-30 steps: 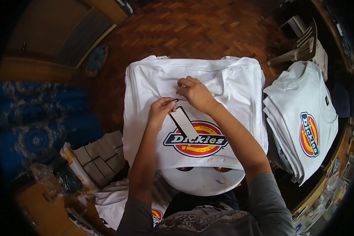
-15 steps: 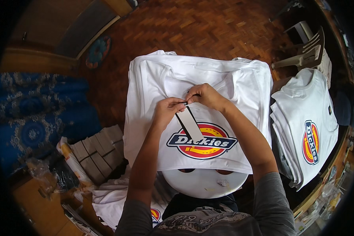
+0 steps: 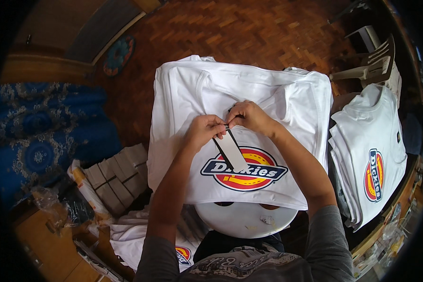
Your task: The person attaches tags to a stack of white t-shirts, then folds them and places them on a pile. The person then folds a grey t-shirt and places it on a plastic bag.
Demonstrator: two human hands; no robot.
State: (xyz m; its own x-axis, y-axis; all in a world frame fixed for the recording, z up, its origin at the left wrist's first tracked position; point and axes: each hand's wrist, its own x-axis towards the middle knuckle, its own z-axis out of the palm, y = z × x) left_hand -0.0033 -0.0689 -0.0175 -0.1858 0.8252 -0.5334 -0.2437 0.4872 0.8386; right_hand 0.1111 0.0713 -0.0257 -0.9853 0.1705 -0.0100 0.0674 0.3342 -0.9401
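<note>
A white shirt (image 3: 183, 94) with a red, yellow and blue printed logo (image 3: 244, 181) lies flat in front of me, on top of a white stool (image 3: 244, 221). Over the logo's upper left part hangs a black-and-white hang tag (image 3: 231, 152). My left hand (image 3: 206, 131) pinches the tag's top end between thumb and fingers. Close against it, my right hand (image 3: 250, 116) is closed in a pinch at the same spot. Whatever small piece the right fingertips hold is mostly hidden by them.
To the right stands a pile of folded white shirts (image 3: 369, 141), with a plastic chair (image 3: 378, 66) behind it. Bundled pale cards (image 3: 117, 176) and plastic bags (image 3: 75, 204) lie at the left. More white shirts (image 3: 131, 237) rest low left. A blue patterned cloth (image 3: 42, 136) spreads at far left.
Both hands still pinch at the tag's top, having shifted slightly rightward and down in view. The whole scene has also shifted a little with my head.
</note>
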